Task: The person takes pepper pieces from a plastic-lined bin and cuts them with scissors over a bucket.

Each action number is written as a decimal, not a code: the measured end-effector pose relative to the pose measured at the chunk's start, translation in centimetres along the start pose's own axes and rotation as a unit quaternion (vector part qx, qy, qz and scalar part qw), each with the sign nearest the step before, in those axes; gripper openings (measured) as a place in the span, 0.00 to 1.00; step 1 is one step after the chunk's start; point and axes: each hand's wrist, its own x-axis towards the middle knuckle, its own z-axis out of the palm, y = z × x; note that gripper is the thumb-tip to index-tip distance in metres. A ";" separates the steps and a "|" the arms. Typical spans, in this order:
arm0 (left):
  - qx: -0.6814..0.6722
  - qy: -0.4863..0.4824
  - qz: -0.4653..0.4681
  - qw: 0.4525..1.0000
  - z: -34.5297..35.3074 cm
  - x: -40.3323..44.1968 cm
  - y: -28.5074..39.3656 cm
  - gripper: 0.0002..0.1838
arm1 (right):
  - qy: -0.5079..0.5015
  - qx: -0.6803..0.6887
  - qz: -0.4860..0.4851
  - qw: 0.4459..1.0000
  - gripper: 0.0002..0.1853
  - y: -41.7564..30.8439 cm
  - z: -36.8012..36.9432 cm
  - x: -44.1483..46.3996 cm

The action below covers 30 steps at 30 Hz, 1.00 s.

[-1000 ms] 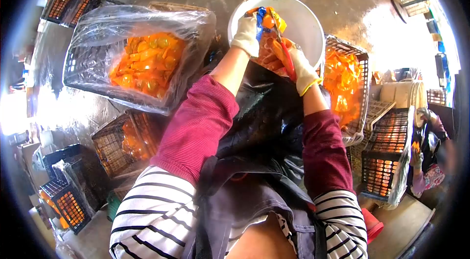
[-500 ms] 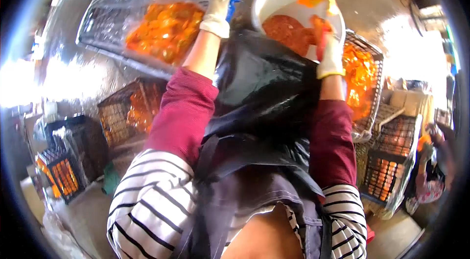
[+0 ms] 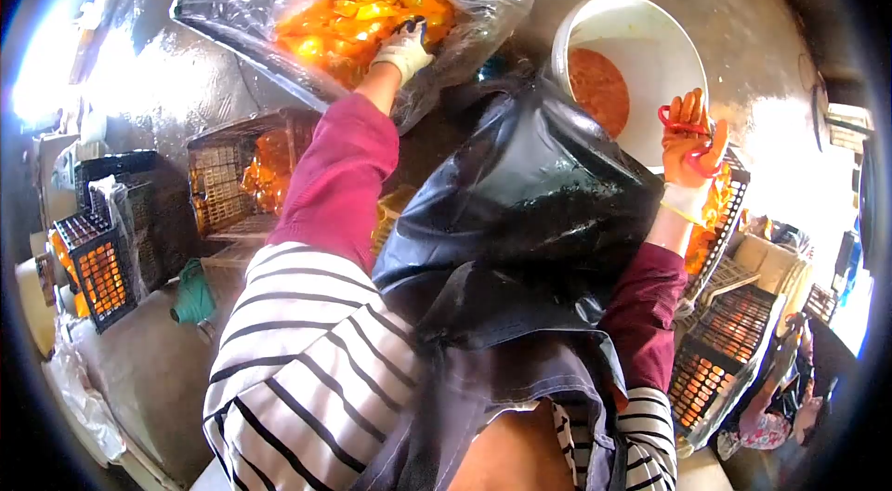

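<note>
My left hand, in a white glove with blue fingers, reaches into the plastic-lined crate. Its fingers touch the heap of orange packets; whether they grip one is hidden. Beside the white bucket, my right hand, in an orange and white glove, is turned palm up. Red-handled scissors hang on its fingers, which are partly spread. Reddish-orange contents lie inside the bucket. A black apron covers my lap.
A crate of orange packets stands right of the bucket. Another crate is at the left, with a green roll below it. Stacked crates and another person are at the lower right.
My left hand has moved from the bucket to the packets in the left crate. The blue and orange packets seen earlier in my hands are gone. My right hand has drawn back and turned palm up.
</note>
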 end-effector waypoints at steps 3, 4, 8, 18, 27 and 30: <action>0.035 -0.078 -0.001 0.996 -0.6 2.4 0.1 0.42 | 0.088 -0.008 0.009 0.996 0.28 0.1 -0.2 -0.2; 0.039 -0.093 0.017 0.995 -0.6 2.5 -0.2 0.41 | 0.122 0.030 0.045 0.991 0.25 -0.4 -0.5 -0.1; 0.017 -0.143 0.005 0.990 -1.0 3.1 -0.8 0.37 | 0.113 -0.006 0.028 0.993 0.25 0.6 0.5 0.4; -0.478 0.269 0.059 0.834 -3.6 -4.5 1.0 0.24 | 0.263 -0.225 0.015 0.938 0.25 3.4 2.8 0.6; -0.494 0.337 0.130 0.791 -11.3 -1.8 17.7 0.13 | 0.291 -0.312 0.012 0.904 0.23 3.6 2.7 -0.4; -0.191 0.175 0.094 0.961 -5.4 4.4 21.3 0.25 | 0.341 -0.324 0.011 0.882 0.20 3.1 3.7 -0.1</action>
